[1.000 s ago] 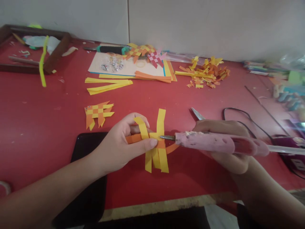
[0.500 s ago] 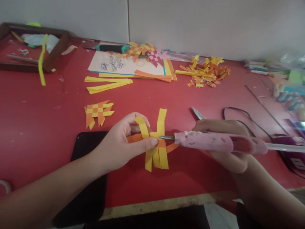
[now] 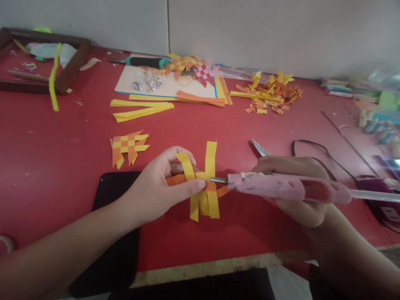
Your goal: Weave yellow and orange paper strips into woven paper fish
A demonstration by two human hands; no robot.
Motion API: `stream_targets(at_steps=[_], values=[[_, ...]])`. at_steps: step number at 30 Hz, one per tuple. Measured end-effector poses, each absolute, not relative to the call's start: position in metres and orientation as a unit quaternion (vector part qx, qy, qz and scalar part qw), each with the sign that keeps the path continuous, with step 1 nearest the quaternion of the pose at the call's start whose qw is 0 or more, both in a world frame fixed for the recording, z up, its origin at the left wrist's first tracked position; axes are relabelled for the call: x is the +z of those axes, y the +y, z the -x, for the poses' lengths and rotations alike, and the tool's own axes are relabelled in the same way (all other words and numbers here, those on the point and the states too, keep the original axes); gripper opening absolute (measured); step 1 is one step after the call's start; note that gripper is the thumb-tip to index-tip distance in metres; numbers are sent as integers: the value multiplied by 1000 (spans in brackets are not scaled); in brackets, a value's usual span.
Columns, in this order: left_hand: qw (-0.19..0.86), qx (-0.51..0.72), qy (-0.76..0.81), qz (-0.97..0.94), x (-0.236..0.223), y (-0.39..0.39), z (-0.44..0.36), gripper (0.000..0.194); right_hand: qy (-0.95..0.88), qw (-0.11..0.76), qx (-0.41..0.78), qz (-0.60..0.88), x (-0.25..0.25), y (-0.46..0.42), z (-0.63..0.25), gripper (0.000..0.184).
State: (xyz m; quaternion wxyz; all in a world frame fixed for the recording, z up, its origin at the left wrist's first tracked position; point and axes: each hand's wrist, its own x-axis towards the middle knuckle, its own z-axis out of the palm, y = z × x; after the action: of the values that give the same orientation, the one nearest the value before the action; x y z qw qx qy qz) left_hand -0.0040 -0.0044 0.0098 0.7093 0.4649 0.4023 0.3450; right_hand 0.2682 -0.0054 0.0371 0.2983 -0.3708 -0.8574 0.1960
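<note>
When looking into the dark-brown wooden tray (image 3: 75, 62), saw a crumpled white piece (image 3: 66, 54) and small pale scraps (image 3: 30, 66), with a bright-yellow strip (image 3: 52, 81) draped over it. Above the red table (image 3: 187, 250), pinched a woven yellow-and-orange paper piece (image 3: 211, 187) in the left hand (image 3: 162, 187), long axis running near to far. Closed the right hand (image 3: 296, 166) around a pink plastic glue gun (image 3: 265, 186), with the metal nozzle (image 3: 219, 180) aimed left at the weave. Kept both grips from a second earlier, with near strip ends slightly higher in view.
</note>
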Motion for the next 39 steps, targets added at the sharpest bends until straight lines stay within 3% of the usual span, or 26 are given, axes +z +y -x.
stream_targets(at_steps=[22, 28, 32, 39], values=[[710, 339, 412, -460, 11, -3, 3, 28, -863, 309, 180, 356, 38, -4, -267, 15], [689, 372, 452, -428, 6, -2, 2, 23, -842, 350, 132, 388, 24, -5, -277, 21], [742, 383, 437, -335, 8, 0, -1, 32, -841, 354, 99, 396, 24, -7, -273, 19], [761, 378, 394, -350, 6, 0, 0, 47, -878, 272, 46, 391, 28, -10, -262, 21]])
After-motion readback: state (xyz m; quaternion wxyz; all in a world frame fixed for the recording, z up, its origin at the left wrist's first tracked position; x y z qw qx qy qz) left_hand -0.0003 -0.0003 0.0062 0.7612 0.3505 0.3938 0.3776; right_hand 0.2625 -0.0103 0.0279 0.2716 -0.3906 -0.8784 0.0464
